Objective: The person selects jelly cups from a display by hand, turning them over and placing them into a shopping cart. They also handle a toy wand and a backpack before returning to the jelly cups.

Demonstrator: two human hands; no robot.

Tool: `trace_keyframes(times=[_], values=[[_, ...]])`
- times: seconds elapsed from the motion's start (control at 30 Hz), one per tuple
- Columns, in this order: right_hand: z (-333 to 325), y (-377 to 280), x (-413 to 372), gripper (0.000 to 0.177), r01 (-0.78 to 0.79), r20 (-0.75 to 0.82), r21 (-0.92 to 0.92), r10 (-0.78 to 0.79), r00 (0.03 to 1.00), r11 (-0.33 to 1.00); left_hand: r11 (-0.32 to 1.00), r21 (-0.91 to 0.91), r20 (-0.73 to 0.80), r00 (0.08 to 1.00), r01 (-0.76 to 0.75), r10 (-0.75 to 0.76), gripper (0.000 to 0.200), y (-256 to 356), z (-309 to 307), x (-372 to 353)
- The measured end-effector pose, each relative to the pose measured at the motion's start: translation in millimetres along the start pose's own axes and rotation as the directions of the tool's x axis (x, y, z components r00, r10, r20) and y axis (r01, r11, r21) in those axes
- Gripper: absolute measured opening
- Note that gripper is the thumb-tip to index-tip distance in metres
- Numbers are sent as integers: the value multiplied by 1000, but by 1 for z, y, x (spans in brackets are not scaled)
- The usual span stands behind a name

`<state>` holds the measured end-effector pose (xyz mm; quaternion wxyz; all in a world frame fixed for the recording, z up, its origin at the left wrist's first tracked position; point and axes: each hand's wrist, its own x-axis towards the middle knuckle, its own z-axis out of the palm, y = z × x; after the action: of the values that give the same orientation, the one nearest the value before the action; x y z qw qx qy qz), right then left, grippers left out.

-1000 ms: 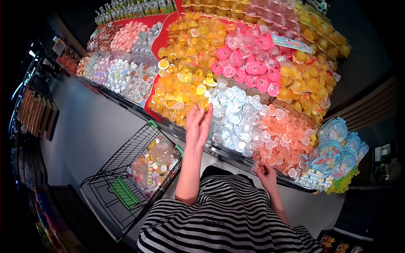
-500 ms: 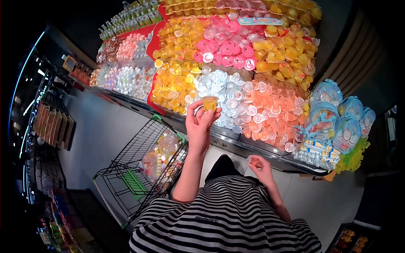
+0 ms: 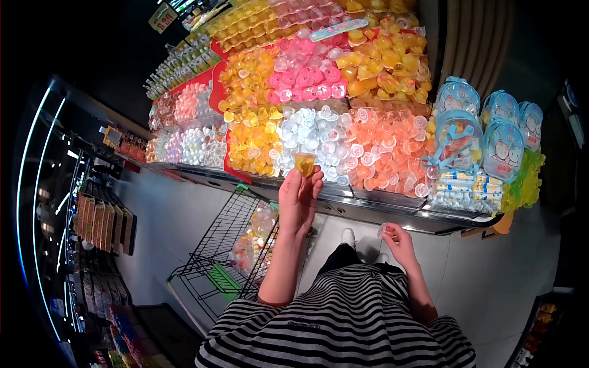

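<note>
My left hand (image 3: 299, 197) is raised in front of the display, fingers pinching a small amber-yellow jelly cup (image 3: 305, 164) upright, wide rim on top. Behind it are piles of clear jelly cups (image 3: 316, 132) and yellow jelly cups (image 3: 254, 144). Lower, near my body, my right hand (image 3: 399, 242) holds a small clear jelly cup (image 3: 383, 229) between thumb and fingers. Its contents are too small to make out.
A wire shopping cart (image 3: 230, 245) with bagged goods stands left of my legs. The metal display edge (image 3: 380, 211) runs across in front. Orange jelly cups (image 3: 386, 147), pink jelly cups (image 3: 313, 76) and blue character backpacks (image 3: 504, 147) fill the display.
The view has tilted and shifted, and my shoes now show. My left hand has turned, with the yellow cup still in its fingers. My right hand keeps its clear cup.
</note>
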<state>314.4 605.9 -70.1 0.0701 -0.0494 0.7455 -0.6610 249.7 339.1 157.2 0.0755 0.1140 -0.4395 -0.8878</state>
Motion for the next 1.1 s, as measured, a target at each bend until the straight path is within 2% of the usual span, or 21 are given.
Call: trace_keyframes(times=[0.13,0.23,0.33,0.43,0.47,0.57,0.63,0.7,0.73,0.83,0.9,0.93,0.97,1.0,1.03,1.07,1.1], values=[[0,5,-10,30,-31,-8,54,32,999,998,996,-67,12,998,62,-62,37,-5,-8,-6],[2,6,-17,31,-88,3,140,89,996,986,961,-228,124,984,156,-130,39,-13,-24,-7],[2,8,-22,31,-87,31,99,84,996,991,927,-264,234,950,266,-206,36,-22,-40,-10],[5,2,-27,30,-128,19,97,127,992,987,944,-28,168,932,329,-320,32,-30,-52,-31],[7,-2,-26,29,-126,17,69,125,992,990,920,-73,195,910,386,-366,27,-36,-65,-37],[15,5,-20,29,-207,40,89,205,978,974,834,-220,161,862,506,-480,31,-64,-116,-57],[23,12,-12,30,-246,62,88,241,968,965,797,-255,109,835,548,-540,31,-69,-139,-64],[28,10,2,30,-232,163,-20,233,959,972,820,-225,12,843,526,-537,31,-70,-158,-61],[36,4,8,28,-252,188,1,247,950,968,829,-204,-37,842,521,-538,32,-69,-168,-56],[65,-9,35,24,-230,198,-134,253,947,964,906,78,-162,902,415,-400,31,-56,-190,-21],[86,-22,60,21,-260,170,-156,286,943,953,889,391,-105,971,238,-214,24,-45,-217,24],[97,-23,70,21,-255,166,-177,284,944,951,772,623,-70,992,124,-103,24,-31,-226,47],[107,-24,78,21,-252,160,-197,285,945,947,589,808,-7,1000,9,-5,24,-18,-237,72],[123,-33,89,23,-310,130,-101,322,938,945,425,899,63,993,-101,101,26,2,-239,96],[138,-39,100,24,-293,149,-130,311,939,947,238,951,152,970,-196,190,27,22,-238,118],[152,-45,110,24,-276,168,-157,301,939,948,172,961,174,956,-217,234,28,35,-243,142],[165,-49,119,24,-254,185,-182,287,940,950,186,962,158,963,-200,217,28,46,-252,168]])
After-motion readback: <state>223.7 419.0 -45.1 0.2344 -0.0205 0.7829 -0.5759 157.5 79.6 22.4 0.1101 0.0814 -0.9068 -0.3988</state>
